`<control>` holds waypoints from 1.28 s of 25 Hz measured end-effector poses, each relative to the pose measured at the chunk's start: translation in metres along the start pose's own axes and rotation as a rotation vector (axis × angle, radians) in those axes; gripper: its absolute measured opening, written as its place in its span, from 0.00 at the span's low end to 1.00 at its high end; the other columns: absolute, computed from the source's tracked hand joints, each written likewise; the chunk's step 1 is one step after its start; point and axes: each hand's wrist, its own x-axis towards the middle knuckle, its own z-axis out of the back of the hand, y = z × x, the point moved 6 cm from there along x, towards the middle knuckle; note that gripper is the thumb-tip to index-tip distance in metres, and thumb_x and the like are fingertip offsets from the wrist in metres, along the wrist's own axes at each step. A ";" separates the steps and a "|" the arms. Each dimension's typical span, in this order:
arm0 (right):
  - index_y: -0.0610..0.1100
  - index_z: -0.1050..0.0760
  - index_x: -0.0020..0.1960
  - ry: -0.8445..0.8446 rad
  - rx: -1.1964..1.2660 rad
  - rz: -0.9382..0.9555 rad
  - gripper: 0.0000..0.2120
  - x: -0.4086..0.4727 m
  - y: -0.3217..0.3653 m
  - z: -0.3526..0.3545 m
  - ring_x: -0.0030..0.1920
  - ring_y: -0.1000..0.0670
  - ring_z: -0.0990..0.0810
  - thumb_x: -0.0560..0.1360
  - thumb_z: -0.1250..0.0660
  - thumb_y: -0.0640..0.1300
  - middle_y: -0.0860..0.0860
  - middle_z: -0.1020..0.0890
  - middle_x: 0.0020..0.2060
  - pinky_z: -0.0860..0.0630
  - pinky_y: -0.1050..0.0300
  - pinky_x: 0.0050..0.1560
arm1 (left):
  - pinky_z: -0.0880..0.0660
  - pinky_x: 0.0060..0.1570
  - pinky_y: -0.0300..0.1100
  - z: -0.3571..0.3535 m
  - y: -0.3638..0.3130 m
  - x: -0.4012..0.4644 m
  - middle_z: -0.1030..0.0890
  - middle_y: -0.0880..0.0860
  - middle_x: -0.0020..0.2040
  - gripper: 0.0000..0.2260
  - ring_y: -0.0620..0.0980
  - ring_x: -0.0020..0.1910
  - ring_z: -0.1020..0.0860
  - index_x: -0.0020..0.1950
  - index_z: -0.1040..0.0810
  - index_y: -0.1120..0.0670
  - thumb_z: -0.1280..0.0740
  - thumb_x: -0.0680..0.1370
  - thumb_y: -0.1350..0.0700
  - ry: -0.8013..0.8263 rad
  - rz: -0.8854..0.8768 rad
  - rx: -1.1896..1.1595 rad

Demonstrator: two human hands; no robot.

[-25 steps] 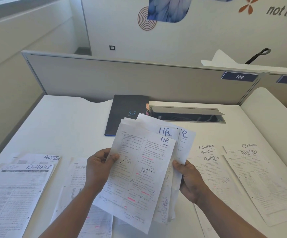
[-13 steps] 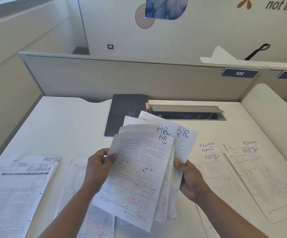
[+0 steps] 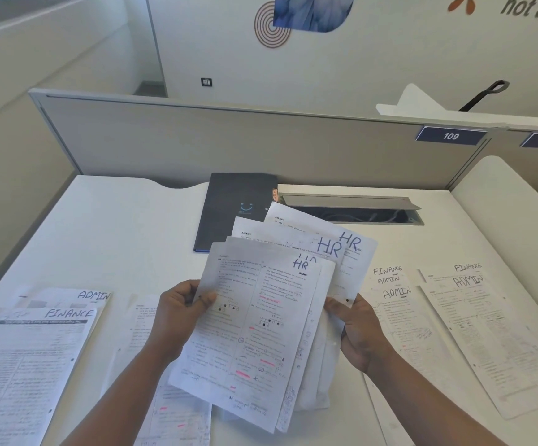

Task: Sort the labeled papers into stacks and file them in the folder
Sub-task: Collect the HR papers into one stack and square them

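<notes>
Both hands are holding a fanned bundle of white printed sheets marked "HR" in blue ink point(image 3: 263, 320) above the middle of the white desk point(image 3: 126, 226). Left hand point(image 3: 177, 317) is gripping the bundle's left edge, thumb curled over the top sheet, fingers behind it and hidden. Right hand point(image 3: 357, 329) is pinching the right edge, thumb on the front, fingers wrapped behind; can't tell how they're spread. Sheets are splaying out at the far end, four "HR" labels showing.

Dark grey closed folder with a small blue smile logo point(image 3: 235, 204) is lying flat at the far middle of the desk, its near edge partly covered by the fan. Just right of it, an open grey cable tray point(image 3: 351, 209).

Near left: white paper stack with "FINANCE" on top and "ADMIN" under it point(image 3: 36, 355). Right: two spreads of white sheets labeled "FINANCE" and "ADMIN" point(image 3: 399, 317) point(image 3: 493, 333), side by side. More printed sheets with pink highlights point(image 3: 177, 416) are lying flat under the bundle, near middle.

Grey partition point(image 3: 229, 140) at the far edge is carrying plates 109 point(image 3: 451, 136) and 110.
</notes>
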 end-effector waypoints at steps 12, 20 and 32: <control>0.67 0.37 0.52 -0.088 -0.253 0.204 0.28 -0.002 0.014 -0.002 0.40 0.48 0.13 0.79 0.29 0.36 0.49 0.13 0.46 0.18 0.55 0.39 | 0.15 0.43 0.52 -0.007 0.025 0.001 0.13 0.62 0.54 0.07 0.64 0.50 0.13 0.59 0.19 0.59 0.30 0.81 0.64 0.093 0.114 -0.172; 0.65 0.36 0.55 -0.146 -0.388 0.339 0.18 -0.006 0.017 0.001 0.28 0.53 0.30 0.83 0.35 0.41 0.54 0.26 0.31 0.29 0.60 0.28 | 0.15 0.43 0.50 -0.011 0.034 -0.004 0.13 0.64 0.55 0.10 0.62 0.49 0.13 0.63 0.21 0.60 0.32 0.82 0.65 0.119 0.141 -0.253; 0.47 0.14 0.51 0.068 -0.380 0.199 0.09 -0.009 0.013 -0.013 0.56 0.56 0.16 0.83 0.34 0.43 0.51 0.12 0.54 0.23 0.64 0.54 | 0.15 0.42 0.52 -0.014 0.039 -0.010 0.13 0.62 0.55 0.11 0.60 0.48 0.12 0.63 0.21 0.58 0.33 0.81 0.66 0.095 0.156 -0.306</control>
